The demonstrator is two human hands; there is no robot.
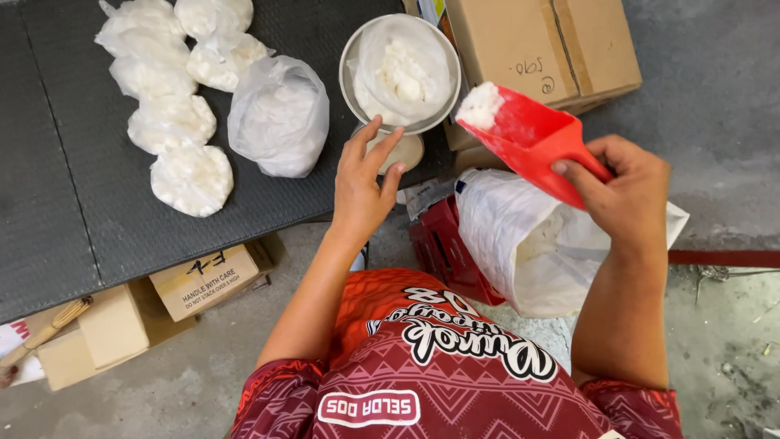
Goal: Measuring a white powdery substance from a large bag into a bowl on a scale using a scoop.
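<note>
My right hand (626, 191) grips the handle of a red plastic scoop (528, 138) with a lump of white powder at its tip, held just right of a round metal bowl (349, 89). The bowl is lined with a clear plastic bag (402, 69) holding white powder and sits on a small scale (404, 153). My left hand (366, 183) rests with fingers spread against the scale below the bowl's rim, holding nothing. Below the scoop stands a large white sack (520, 240) of the same powder, its mouth open.
Several filled, tied clear bags (175, 122) and a bigger loose bag (280, 114) lie on the dark grey table (65, 203). Cardboard boxes stand at the top right (544, 45) and under the table's edge (203, 280). A red crate (447, 248) sits beside the sack on the concrete floor.
</note>
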